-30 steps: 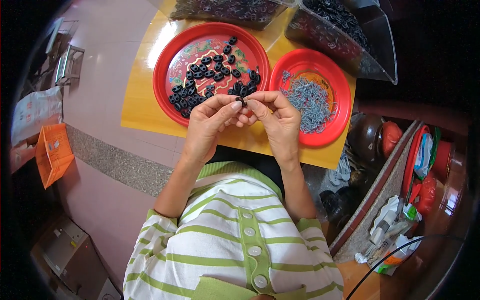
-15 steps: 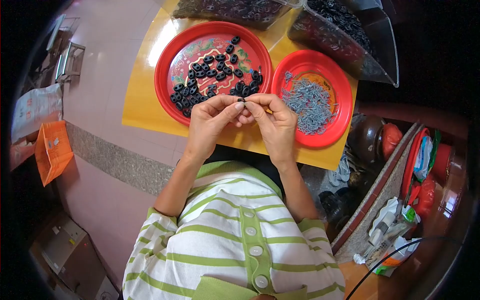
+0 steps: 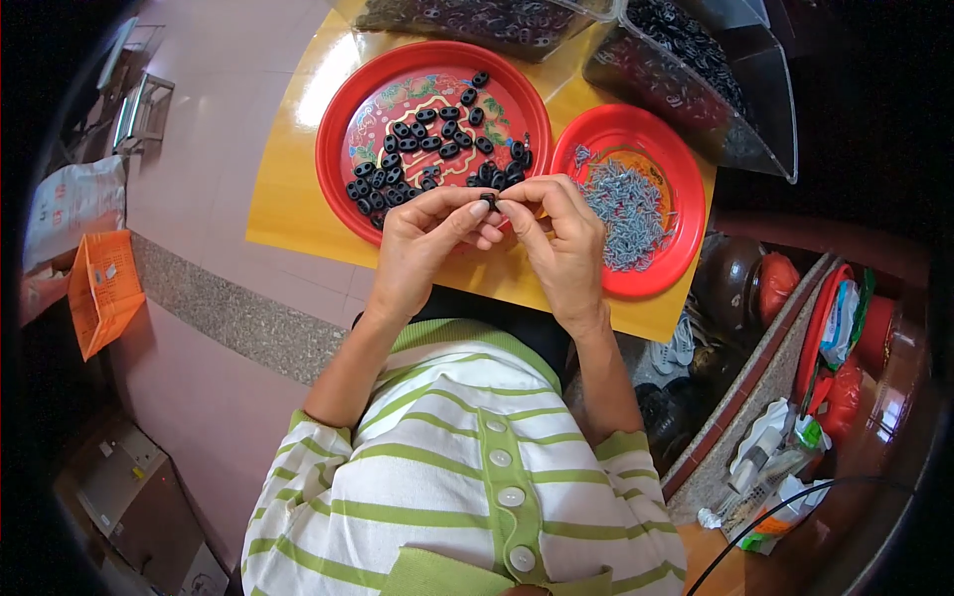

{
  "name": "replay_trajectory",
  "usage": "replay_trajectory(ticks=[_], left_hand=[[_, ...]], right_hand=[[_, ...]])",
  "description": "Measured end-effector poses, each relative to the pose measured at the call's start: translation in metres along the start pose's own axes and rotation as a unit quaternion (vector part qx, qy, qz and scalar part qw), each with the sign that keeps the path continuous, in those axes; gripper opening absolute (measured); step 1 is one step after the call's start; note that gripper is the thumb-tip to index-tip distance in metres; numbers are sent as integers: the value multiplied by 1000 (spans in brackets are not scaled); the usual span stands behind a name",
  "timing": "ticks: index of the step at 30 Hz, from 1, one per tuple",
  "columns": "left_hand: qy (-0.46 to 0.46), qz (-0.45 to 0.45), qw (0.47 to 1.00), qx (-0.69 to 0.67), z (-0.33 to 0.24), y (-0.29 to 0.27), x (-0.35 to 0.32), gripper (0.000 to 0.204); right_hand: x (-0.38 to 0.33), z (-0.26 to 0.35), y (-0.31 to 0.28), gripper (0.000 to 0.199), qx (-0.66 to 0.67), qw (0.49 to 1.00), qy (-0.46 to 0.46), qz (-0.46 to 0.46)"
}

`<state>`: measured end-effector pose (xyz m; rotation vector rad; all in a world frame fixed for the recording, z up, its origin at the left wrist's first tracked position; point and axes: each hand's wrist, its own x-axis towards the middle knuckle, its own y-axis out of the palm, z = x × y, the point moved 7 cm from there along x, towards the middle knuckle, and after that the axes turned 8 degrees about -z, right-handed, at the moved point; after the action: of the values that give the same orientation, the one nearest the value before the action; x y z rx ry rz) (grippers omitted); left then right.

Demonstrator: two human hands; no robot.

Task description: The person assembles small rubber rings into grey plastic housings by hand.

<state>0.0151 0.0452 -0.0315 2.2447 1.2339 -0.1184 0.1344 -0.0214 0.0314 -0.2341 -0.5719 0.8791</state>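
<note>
Between my two hands, over the near edge of the red patterned tray (image 3: 331, 119), is a small black two-holed plastic piece (image 3: 488, 201). My left hand (image 3: 417, 243) pinches it between thumb and fingertips. From the other side my right hand (image 3: 564, 243) is closed, thumb and index fingertips meeting right beside the piece; whatever they grip is too small to make out. Several similar black oval pieces (image 3: 449, 150) lie scattered in the tray. To its right, a smaller red plate (image 3: 693, 233) carries a heap of small grey screws (image 3: 628, 214).
Tray and plate stand on a yellow tabletop (image 3: 288, 214). Clear bins (image 3: 686, 84) of dark small parts line its far side. At the right, a stone ledge (image 3: 740, 368) borders jars and bags. An orange bag (image 3: 104, 288) is at the far left.
My right hand has shifted slightly right, its fingertips a little farther from my left hand's. More of the black piece shows. The whole view has shifted slightly.
</note>
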Motion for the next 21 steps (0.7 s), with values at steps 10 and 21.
replay_trajectory(ticks=[10, 21], left_hand=[[46, -22, 998, 45, 2, 1, 1, 18], [1, -42, 999, -34, -1, -24, 6, 17]], right_hand=[[-12, -25, 14, 9, 132, 973, 185, 37], [26, -35, 15, 12, 46, 987, 146, 52]])
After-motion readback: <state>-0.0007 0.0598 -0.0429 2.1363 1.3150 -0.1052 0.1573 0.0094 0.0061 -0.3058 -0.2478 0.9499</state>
